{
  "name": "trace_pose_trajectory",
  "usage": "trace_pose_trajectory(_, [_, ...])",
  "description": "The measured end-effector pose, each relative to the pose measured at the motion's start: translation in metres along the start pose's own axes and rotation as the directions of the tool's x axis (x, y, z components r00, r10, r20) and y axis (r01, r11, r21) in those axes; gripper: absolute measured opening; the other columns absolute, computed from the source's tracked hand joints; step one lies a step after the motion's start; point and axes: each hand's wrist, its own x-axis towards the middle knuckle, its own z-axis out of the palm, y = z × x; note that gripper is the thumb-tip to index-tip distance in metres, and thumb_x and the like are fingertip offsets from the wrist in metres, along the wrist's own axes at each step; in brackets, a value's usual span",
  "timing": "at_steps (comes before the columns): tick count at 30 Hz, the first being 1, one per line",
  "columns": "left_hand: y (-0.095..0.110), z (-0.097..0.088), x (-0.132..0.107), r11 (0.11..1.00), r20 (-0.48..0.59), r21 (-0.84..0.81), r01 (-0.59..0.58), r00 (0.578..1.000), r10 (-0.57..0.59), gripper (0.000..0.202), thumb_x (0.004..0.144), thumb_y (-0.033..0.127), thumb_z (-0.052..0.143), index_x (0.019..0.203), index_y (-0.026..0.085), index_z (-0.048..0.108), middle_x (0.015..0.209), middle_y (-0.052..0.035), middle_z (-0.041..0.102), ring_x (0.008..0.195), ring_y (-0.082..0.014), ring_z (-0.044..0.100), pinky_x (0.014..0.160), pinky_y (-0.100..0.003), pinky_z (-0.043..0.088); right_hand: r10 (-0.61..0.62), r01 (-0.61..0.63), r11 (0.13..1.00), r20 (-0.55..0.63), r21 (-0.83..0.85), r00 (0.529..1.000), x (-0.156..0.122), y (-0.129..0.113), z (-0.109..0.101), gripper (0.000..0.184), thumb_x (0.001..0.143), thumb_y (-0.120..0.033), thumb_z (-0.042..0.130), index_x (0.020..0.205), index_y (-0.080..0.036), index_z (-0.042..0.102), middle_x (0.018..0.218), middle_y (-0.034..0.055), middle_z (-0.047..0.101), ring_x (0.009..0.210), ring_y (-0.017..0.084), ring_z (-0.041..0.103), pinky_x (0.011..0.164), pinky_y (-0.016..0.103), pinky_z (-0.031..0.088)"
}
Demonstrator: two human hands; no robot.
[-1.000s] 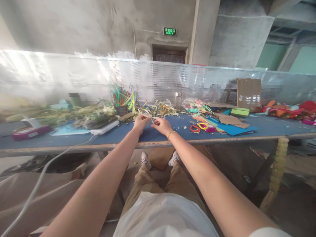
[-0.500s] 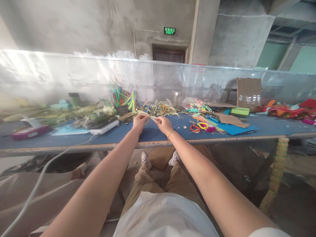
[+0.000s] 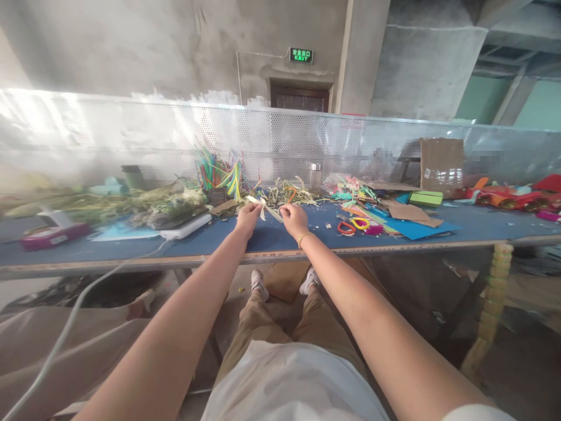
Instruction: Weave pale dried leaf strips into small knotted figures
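Over the near middle of the blue tabletop (image 3: pixel 280 237), a pale cream strip (image 3: pixel 272 211), perhaps husk or paper, stretches between my two hands. My left hand (image 3: pixel 249 217) is closed on its left part, and ends of the strip stick out above and beside the fingers. At the strip's right end my right hand (image 3: pixel 293 220) is pinched, thumb against fingers; a gold bracelet circles that wrist. Behind the hands lies a loose heap of similar pale and greenish strips (image 3: pixel 280 192), partly covered by them.
Left stand a tangle of green fibres (image 3: pixel 169 207), a white power strip (image 3: pixel 186 227) with a cable, and a magenta tape dispenser (image 3: pixel 55 235). Colourful pipe cleaners (image 3: pixel 217 172) and a bottle (image 3: pixel 315 176) are behind. Scissors (image 3: pixel 346 227), cardboard (image 3: pixel 412 211) and blue sheets lie right.
The strip, bunched between my fingers before, now shows as separate spread pieces, with one end hanging near my left fingers. My hands have stayed almost in place.
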Motion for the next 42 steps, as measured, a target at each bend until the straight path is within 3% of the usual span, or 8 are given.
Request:
trace_pose_trajectory(4, [-0.001, 0.000, -0.001, 1.000, 0.045, -0.019, 0.023, 0.999, -0.022, 0.029, 0.064, 0.043, 0.071, 0.072, 0.015, 0.067, 0.062, -0.0011, 0.062, 0.061, -0.0135, 0.052, 0.058, -0.025, 0.039, 0.015, -0.017, 0.999, 0.049, 0.027, 0.999, 0.000, 0.001, 0.001, 0.019, 0.088, -0.029, 0.053, 0.094, -0.020, 0.069, 0.096, 0.0040, 0.070, 0.092, 0.017, 0.062, 0.088, 0.028, 0.043])
trace_pose_trajectory(9, [-0.001, 0.001, -0.003, 0.992, 0.115, -0.125, 0.033, 0.993, -0.019, 0.036, 0.061, 0.045, 0.075, 0.078, 0.014, 0.067, 0.064, -0.0016, 0.062, 0.064, -0.0140, 0.055, 0.063, -0.026, 0.041, 0.048, -0.079, 0.989, 0.228, 0.127, 0.972, -0.002, -0.001, 0.004, 0.029, 0.083, -0.041, 0.060, 0.102, -0.021, 0.067, 0.093, 0.0033, 0.072, 0.084, 0.015, 0.064, 0.076, 0.024, 0.045])
trace_pose_trajectory(14, [-0.001, 0.002, -0.003, 1.000, 0.143, -0.024, 0.002, 0.990, 0.001, 0.029, 0.065, 0.042, 0.071, 0.076, 0.015, 0.067, 0.064, -0.0023, 0.063, 0.063, -0.0135, 0.053, 0.064, -0.027, 0.043, -0.051, 0.013, 0.996, 0.434, 0.090, 0.899, -0.003, -0.001, 0.007, 0.019, 0.082, -0.036, 0.061, 0.084, -0.019, 0.069, 0.080, 0.0012, 0.071, 0.074, 0.013, 0.062, 0.067, 0.021, 0.041])
trace_pose_trajectory(19, [-0.004, 0.000, -0.001, 0.996, 0.118, 0.075, -0.057, 0.992, 0.048, 0.017, 0.066, 0.032, 0.067, 0.074, 0.016, 0.068, 0.069, -0.0027, 0.066, 0.067, -0.0151, 0.056, 0.071, -0.029, 0.044, -0.008, -0.043, 0.993, 0.415, 0.114, 0.910, 0.000, -0.001, 0.007, 0.029, 0.092, -0.029, 0.044, 0.076, -0.018, 0.065, 0.075, 0.0019, 0.070, 0.068, 0.011, 0.061, 0.063, 0.020, 0.038])
trace_pose_trajectory(22, [-0.005, 0.000, -0.002, 0.989, 0.142, 0.115, -0.096, 0.987, 0.079, 0.016, 0.064, 0.028, 0.066, 0.076, 0.017, 0.070, 0.077, -0.0035, 0.070, 0.073, -0.0174, 0.059, 0.078, -0.031, 0.044, 0.036, -0.051, 0.998, 0.386, 0.029, 0.922, 0.000, -0.001, 0.004, 0.031, 0.093, -0.030, 0.041, 0.074, -0.019, 0.064, 0.074, 0.0027, 0.070, 0.068, 0.013, 0.060, 0.063, 0.021, 0.037])
trace_pose_trajectory(31, [0.006, 0.000, -0.006, 0.966, 0.207, 0.108, -0.236, 0.956, 0.210, 0.033, 0.067, 0.040, 0.068, 0.089, 0.017, 0.074, 0.097, -0.0072, 0.072, 0.094, -0.0234, 0.062, 0.089, -0.034, 0.044, 0.166, -0.108, 0.973, 0.298, -0.205, 0.940, 0.000, 0.000, -0.001, 0.032, 0.095, -0.033, 0.037, 0.090, -0.020, 0.065, 0.097, 0.0092, 0.070, 0.089, 0.019, 0.061, 0.071, 0.025, 0.038])
trace_pose_trajectory(36, [0.000, 0.001, -0.004, 0.917, 0.284, 0.187, -0.352, 0.913, 0.293, 0.031, 0.062, 0.039, 0.074, 0.086, 0.019, 0.074, 0.092, -0.0062, 0.072, 0.091, -0.0231, 0.064, 0.088, -0.033, 0.045, 0.106, -0.065, 0.988, 0.310, -0.138, 0.945, 0.001, -0.002, 0.003, 0.026, 0.093, -0.031, 0.038, 0.101, -0.020, 0.061, 0.104, 0.0087, 0.067, 0.096, 0.021, 0.060, 0.076, 0.027, 0.042])
trace_pose_trajectory(42, [-0.001, 0.002, -0.005, 0.943, 0.281, 0.132, -0.306, 0.924, 0.260, 0.034, 0.060, 0.041, 0.076, 0.082, 0.016, 0.068, 0.084, -0.0077, 0.070, 0.081, -0.0204, 0.062, 0.077, -0.032, 0.047, 0.013, 0.011, 0.998, 0.370, -0.065, 0.929, -0.001, -0.002, 0.010, 0.025, 0.089, -0.022, 0.040, 0.110, -0.018, 0.053, 0.109, 0.0097, 0.065, 0.101, 0.022, 0.059, 0.080, 0.030, 0.044])
